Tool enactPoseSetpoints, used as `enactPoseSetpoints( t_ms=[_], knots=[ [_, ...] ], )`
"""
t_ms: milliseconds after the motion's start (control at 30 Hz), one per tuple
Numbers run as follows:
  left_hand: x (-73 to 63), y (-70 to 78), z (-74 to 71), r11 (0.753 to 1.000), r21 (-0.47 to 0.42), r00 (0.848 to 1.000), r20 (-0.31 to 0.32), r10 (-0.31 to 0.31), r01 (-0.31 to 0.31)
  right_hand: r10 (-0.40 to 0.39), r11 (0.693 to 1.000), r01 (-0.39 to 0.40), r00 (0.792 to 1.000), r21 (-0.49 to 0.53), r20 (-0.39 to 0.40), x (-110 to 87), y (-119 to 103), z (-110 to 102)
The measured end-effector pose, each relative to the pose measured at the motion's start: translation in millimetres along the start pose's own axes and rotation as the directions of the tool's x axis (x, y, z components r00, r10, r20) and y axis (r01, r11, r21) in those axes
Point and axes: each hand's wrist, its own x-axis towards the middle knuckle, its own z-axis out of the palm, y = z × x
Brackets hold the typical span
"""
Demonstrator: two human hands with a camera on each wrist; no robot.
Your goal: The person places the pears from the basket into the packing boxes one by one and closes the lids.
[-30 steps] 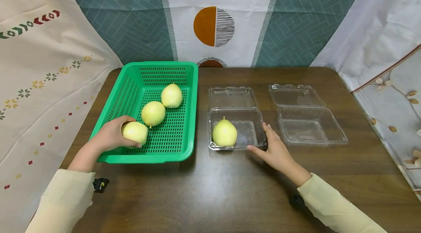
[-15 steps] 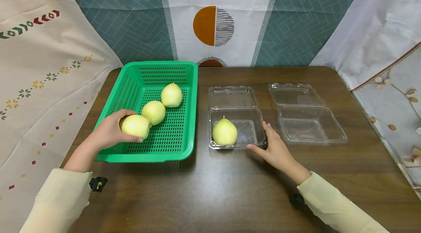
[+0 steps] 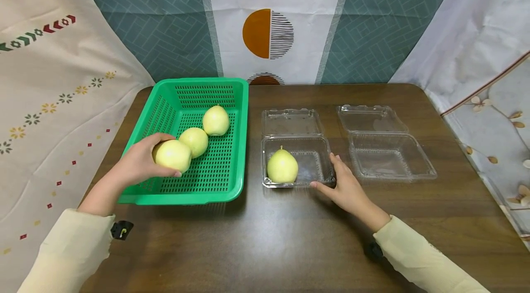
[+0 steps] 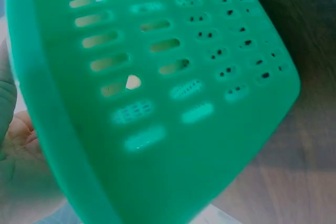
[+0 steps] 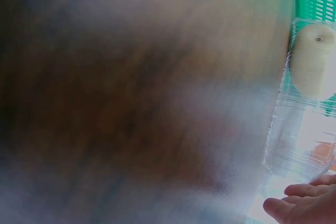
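My left hand (image 3: 142, 157) grips a pale yellow-green pear (image 3: 173, 156) at the near left of the green basket (image 3: 242, 155), thumb in front and fingers behind. In the left wrist view the slotted basket wall (image 4: 157, 182) hides most of that hand and the pear. Two more pears, one in the middle (image 3: 194, 142) and one farther back (image 3: 216, 121), lie in the basket. My right hand (image 3: 348, 189) rests its straight fingers on the right side of a clear clamshell box (image 3: 308, 143), thumb at the front rim. Inside that box, at the left, a pear (image 3: 282, 166) stands stem up.
A second clear clamshell box (image 3: 381, 157), lid folded back, lies to the right on the brown wooden table (image 3: 265, 242). Patterned cloth (image 3: 165, 21) hangs behind the table and along both sides.
My left hand has lifted the pear slightly and shifted it a little to the right, still within the basket's outline. My right hand stays in place at the box.
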Motion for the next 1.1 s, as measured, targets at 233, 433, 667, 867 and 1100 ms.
enactPoseSetpoints(
  t_ms=[233,433,667,867,1100],
  knots=[
    [0.8,9.4,0.7,0.999,0.001,0.999,-0.032,0.033,-0.033,-0.004,1.0,0.004,1.0,0.001,-0.002,0.1,-1,1],
    [2.0,18.0,1.0,0.999,0.001,0.998,-0.054,0.044,-0.044,0.0,1.0,0.0,1.0,0.003,-0.001,0.1,-1,2],
    [4.9,26.9,3.1,0.997,-0.018,0.995,-0.08,0.067,-0.068,0.0,1.0,0.0,1.0,0.01,0.005,0.4,0,2],
    [7.2,34.1,3.8,0.996,-0.025,0.992,-0.091,0.084,-0.086,0.0,1.0,0.0,1.0,0.01,0.003,0.9,0,1],
    [11.0,45.3,6.7,0.99,-0.036,0.982,-0.135,0.131,-0.137,0.001,1.0,-0.001,1.0,0.013,0.003,-1.0,-2,-1]
  ],
)
